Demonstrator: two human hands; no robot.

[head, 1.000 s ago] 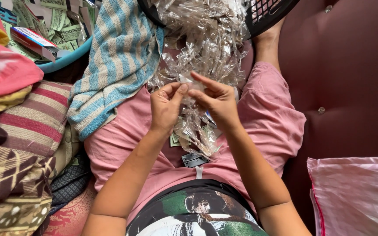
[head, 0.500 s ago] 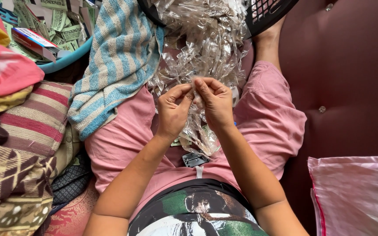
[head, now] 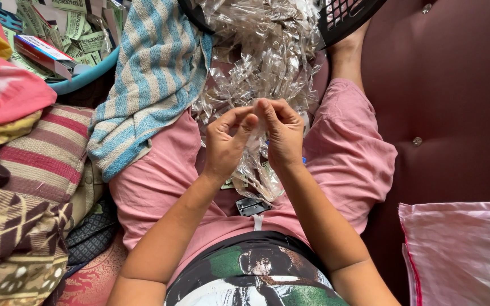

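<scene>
Head view: your left hand and right hand pinch 1 clear plastic wrapper between fingertips over your lap, near the wrapper pile, keeping it taut.

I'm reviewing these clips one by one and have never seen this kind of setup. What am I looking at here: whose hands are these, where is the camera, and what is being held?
There is no machine here. The single picture comes from a camera worn on a person's head, looking down at their own lap and two bare hands. The left hand and the right hand are raised together, pinching one small clear plastic wrapper between the fingertips. More such wrappers form a heap of clear plastic spilling from a black basket onto the pink shorts. A blue striped towel lies to the left, beside a blue tub of printed paper slips and folded cloths. A pink pillow sits lower right.
</scene>
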